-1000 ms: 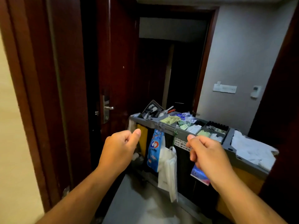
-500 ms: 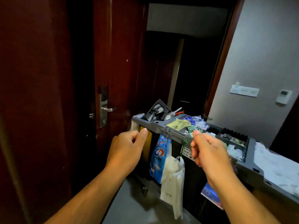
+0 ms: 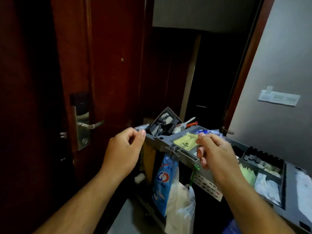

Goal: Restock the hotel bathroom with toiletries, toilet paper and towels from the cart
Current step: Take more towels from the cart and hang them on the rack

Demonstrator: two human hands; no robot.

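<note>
Head view: both hands are held out over the near end of the cart, probably to pick toiletries from its top tray.

The left hand has its fingers curled in, thumb tip against forefinger, and nothing shows between them; the cart's grey corner is just beyond the thumb. The right hand also has narrow, curled fingers, the tips hovering at the right edge of a yellow packet. I cannot tell whether they pinch it or only hover above.

Right of the right fingers lie more tray compartments, with small dark bottles and white sachets, and folded white linen lies at the far right. Between the two hands and beyond them a tilted tub of brushes stands. Below the fingers a blue bag and a white plastic bag hang off the cart's side. Left of the left fingers is a dark red door with its lever handle. Nothing blocks the reach to the tray.
</note>
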